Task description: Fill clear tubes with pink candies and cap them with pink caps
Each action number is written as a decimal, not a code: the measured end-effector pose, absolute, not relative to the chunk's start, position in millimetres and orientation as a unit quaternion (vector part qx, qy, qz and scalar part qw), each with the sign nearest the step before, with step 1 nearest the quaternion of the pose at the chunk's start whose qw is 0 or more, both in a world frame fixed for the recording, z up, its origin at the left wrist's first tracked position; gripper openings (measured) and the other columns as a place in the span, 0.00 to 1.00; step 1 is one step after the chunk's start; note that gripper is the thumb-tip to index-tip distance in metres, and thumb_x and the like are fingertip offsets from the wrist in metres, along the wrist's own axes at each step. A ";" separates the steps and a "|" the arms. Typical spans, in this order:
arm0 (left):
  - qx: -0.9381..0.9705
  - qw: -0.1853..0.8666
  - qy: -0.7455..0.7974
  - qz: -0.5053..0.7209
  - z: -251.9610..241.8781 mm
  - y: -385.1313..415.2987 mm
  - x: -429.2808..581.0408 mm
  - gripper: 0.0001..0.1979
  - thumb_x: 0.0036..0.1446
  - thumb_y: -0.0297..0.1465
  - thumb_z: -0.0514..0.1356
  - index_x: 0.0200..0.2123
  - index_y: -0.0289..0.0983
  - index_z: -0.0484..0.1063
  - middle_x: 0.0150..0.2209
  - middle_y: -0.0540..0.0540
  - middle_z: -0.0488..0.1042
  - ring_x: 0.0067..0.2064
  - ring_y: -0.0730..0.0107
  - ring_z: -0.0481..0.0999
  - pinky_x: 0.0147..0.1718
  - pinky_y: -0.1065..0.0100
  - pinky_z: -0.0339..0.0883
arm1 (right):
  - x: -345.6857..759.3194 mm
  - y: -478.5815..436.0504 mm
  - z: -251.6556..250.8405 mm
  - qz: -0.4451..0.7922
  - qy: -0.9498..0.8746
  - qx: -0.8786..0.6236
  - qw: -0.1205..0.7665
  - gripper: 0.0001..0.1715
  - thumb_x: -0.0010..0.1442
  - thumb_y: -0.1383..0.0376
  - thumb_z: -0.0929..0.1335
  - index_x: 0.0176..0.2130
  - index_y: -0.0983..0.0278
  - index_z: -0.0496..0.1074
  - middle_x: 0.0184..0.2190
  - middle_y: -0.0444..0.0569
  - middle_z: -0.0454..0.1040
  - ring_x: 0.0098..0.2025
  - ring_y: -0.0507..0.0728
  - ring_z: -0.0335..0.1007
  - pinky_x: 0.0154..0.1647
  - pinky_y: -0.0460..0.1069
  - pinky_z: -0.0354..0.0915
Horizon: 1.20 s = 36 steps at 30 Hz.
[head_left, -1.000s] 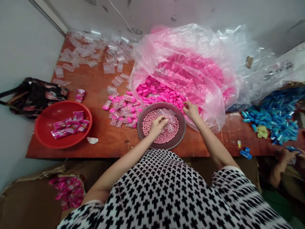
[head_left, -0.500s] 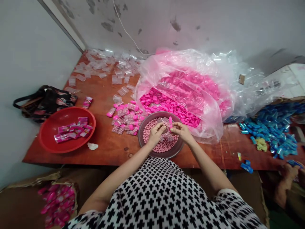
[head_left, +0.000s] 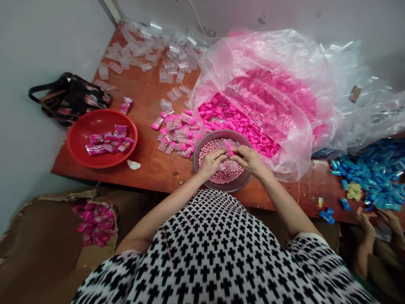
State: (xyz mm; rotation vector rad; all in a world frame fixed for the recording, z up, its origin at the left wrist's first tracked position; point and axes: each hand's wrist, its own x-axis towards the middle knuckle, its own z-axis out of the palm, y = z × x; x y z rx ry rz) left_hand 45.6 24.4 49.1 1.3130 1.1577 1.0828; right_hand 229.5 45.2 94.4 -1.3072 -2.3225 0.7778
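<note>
Over a grey-brown bowl (head_left: 228,188) of small pink balls (head_left: 207,151), my two hands meet close together. Between the fingertips of my right hand (head_left: 249,160) is a bright pink plastic cap (head_left: 229,148), held upright at a tilt. My left hand (head_left: 211,164) is pinched beside it on a clear plastic container, mostly hidden by the fingers. More clear plastic shows among the balls. Left of the bowl lie filled clear containers with pink caps (head_left: 179,133). Behind it, loose pink caps (head_left: 240,124) spill from a large translucent bag (head_left: 297,147).
A red bowl (head_left: 77,156) with pink packets stands left, near a black handbag (head_left: 79,99). Empty clear containers (head_left: 139,48) lie scattered at the back. Blue pieces (head_left: 376,173) are heaped right, near another person's hands (head_left: 367,221). A cardboard box (head_left: 47,236) sits below left.
The view has shifted, so the table appears higher. My hands stay over the bowl, and the pink cap now leans left. The other person's two hands have come into view at right.
</note>
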 end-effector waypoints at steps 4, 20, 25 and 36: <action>0.606 0.495 0.444 0.437 53.5 23.9 40.5 0.10 0.54 0.34 0.60 0.37 0.38 0.79 0.37 0.43 0.79 0.39 0.63 0.77 0.43 0.65 0.67 | 229.3 40.3 102.2 0.266 -0.840 -0.450 0.147 0.17 0.63 0.53 0.62 0.37 0.63 0.70 0.32 0.50 0.72 0.33 0.55 0.67 0.36 0.47 0.62; 0.506 0.611 0.473 0.383 33.4 13.1 20.0 0.11 0.49 0.38 0.63 0.33 0.37 0.80 0.30 0.47 0.79 0.33 0.64 0.76 0.36 0.65 0.69 | 210.9 57.5 114.0 0.198 -0.936 -0.288 0.045 0.27 0.61 0.59 0.65 0.59 0.61 0.61 0.58 0.55 0.65 0.60 0.63 0.59 0.58 0.60 0.59; 0.305 0.681 0.488 0.453 32.2 13.2 26.8 0.17 0.46 0.41 0.65 0.37 0.35 0.76 0.28 0.50 0.76 0.27 0.72 0.71 0.28 0.70 0.67 | 205.1 45.8 86.1 0.172 -0.903 -0.382 0.097 0.33 0.61 0.56 0.65 0.60 0.68 0.59 0.50 0.63 0.69 0.53 0.65 0.66 0.54 0.60 0.64; 0.294 0.669 0.490 0.474 32.5 18.8 40.6 0.16 0.47 0.40 0.64 0.35 0.36 0.71 0.31 0.49 0.74 0.35 0.70 0.72 0.38 0.68 0.66 | 183.3 33.8 45.7 0.201 -0.828 -0.502 0.147 0.44 0.56 0.53 0.66 0.64 0.70 0.51 0.51 0.65 0.67 0.55 0.69 0.63 0.56 0.64 0.60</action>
